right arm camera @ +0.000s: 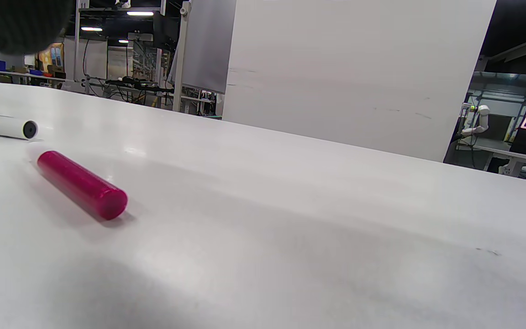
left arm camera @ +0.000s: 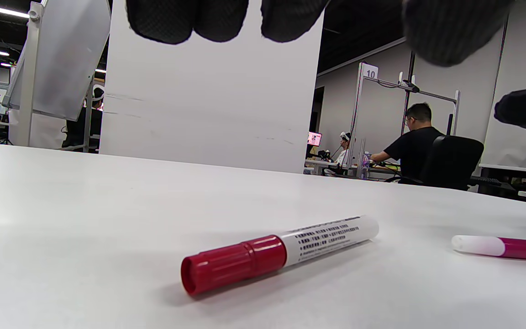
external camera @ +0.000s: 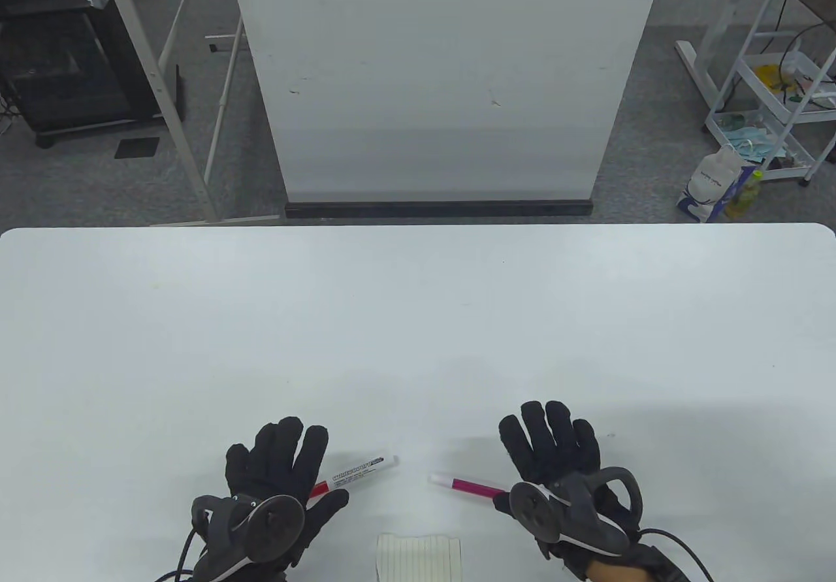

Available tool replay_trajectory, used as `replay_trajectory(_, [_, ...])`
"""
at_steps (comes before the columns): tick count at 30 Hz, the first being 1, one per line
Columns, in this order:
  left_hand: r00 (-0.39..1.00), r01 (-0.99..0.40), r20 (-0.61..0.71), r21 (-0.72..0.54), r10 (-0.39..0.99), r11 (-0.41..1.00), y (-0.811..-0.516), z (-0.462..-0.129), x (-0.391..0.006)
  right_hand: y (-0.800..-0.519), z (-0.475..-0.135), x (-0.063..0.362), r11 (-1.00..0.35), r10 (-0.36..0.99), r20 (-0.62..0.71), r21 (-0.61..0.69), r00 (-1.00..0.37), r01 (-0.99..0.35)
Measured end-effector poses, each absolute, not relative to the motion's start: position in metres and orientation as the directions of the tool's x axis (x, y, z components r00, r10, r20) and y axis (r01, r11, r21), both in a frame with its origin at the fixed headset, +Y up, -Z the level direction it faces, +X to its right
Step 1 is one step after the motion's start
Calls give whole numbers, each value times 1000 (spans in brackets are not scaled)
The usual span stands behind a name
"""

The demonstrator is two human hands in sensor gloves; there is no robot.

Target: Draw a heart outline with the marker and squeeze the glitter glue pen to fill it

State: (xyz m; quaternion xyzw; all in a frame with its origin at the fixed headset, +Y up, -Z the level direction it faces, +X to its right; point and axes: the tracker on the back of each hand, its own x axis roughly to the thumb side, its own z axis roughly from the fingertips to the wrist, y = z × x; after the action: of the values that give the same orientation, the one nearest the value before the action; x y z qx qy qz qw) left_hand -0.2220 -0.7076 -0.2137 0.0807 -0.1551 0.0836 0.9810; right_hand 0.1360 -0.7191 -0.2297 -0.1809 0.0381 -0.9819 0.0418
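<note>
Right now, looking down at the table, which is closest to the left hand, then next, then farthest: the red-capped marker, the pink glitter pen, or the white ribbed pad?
1. Red-capped white marker: partly under the left hand.
2. White ribbed pad: to its right, at the near edge.
3. Pink glitter glue pen with white tip: farther right, by the right hand.

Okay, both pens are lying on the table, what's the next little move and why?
Probably lower the left hand to grip the capped red marker: it lies untouched right under those fingers, the outline comes first, and the glitter pen can wait.
</note>
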Motion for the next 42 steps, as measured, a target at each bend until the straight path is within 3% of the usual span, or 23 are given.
replay_trajectory(30, [939, -153, 326, 103, 112, 983, -713, -215, -216, -719, -229, 133, -995, -93, 365, -57, -926, 77])
replay_trajectory(42, [956, -55, 285, -41, 65, 998, -734, -229, -206, -720, -228, 132, -995, -96, 371, -42, -924, 87])
